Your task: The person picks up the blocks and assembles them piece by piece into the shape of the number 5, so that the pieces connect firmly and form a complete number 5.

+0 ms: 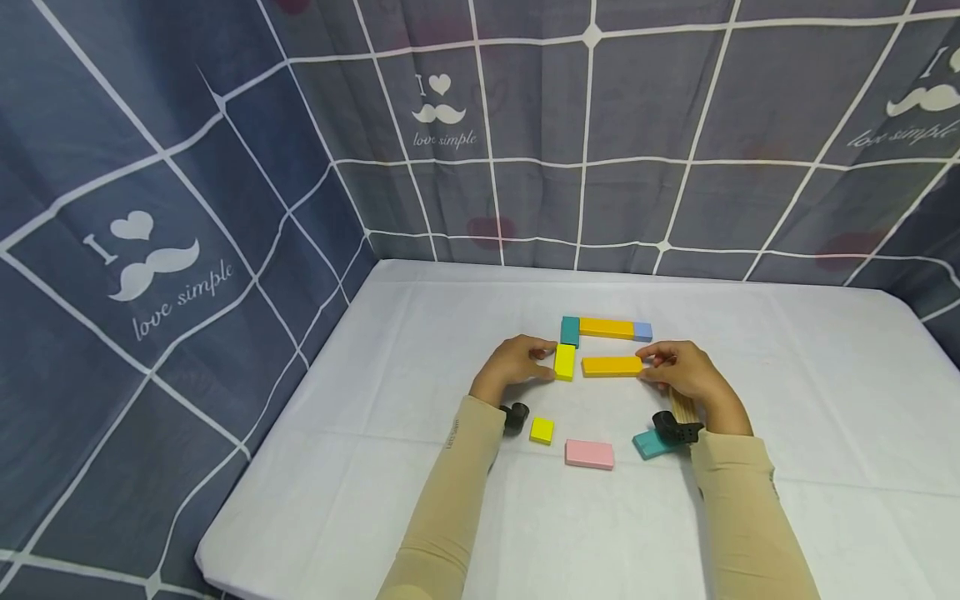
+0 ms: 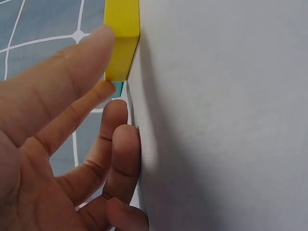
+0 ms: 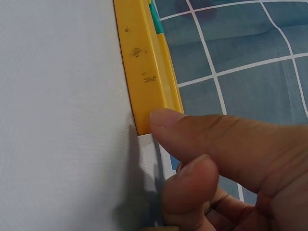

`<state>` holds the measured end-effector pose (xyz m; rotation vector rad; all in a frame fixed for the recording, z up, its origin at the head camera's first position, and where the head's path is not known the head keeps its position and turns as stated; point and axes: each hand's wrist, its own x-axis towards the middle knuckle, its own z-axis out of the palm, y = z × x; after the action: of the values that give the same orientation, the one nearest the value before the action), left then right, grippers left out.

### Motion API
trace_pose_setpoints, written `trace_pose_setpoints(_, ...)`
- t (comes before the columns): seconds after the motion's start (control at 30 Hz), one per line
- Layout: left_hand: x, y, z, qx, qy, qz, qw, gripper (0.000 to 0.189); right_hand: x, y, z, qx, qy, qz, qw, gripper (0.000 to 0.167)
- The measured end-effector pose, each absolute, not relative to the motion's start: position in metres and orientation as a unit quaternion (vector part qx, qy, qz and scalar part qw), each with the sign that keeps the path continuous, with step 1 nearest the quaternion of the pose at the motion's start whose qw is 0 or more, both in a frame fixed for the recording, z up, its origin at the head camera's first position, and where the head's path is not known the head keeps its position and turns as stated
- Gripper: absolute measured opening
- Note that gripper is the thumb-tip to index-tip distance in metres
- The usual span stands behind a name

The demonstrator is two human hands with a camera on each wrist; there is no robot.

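My left hand [image 1: 519, 362] holds a yellow block [image 1: 565, 364] by its left side, thumb at the near corner and a finger at the far one. In the left wrist view the thumb lies against the yellow block [image 2: 121, 53], the other fingers loosely bent. My right hand [image 1: 688, 373] pinches the right end of a long orange block [image 1: 609, 367], which lies just right of the yellow one. The right wrist view shows the thumb on the orange block [image 3: 139, 72], which has dark smudges. A teal block [image 1: 570, 331] stands at the yellow block's far end.
Behind, a second orange block [image 1: 606, 328] runs from the teal block to a blue block [image 1: 642, 332]. Nearer are a small yellow block [image 1: 542, 431], a pink block [image 1: 588, 454], a teal block [image 1: 649, 444] and a wooden piece [image 1: 682, 407] partly under the right wrist. Curtains border the white table [image 1: 345, 500].
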<state>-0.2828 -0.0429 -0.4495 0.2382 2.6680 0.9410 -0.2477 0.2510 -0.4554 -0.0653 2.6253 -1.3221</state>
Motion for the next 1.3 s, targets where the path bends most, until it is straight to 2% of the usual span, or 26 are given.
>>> trace_pose_setpoints(0.67,-0.2809,-0.0374,-0.4463,0.1,0.936,0.305,0.142,0.053,-0.2515,0.251,-0.4583,-0.065,0.895,-0.434,0.083,0.038)
trace_pose_setpoints(1.3,-0.2803,-0.0361,-0.4466,0.093,0.938,0.3,0.145,0.052,-0.2521,0.2471,-0.4568,-0.061,0.894,-0.434,0.098,0.037)
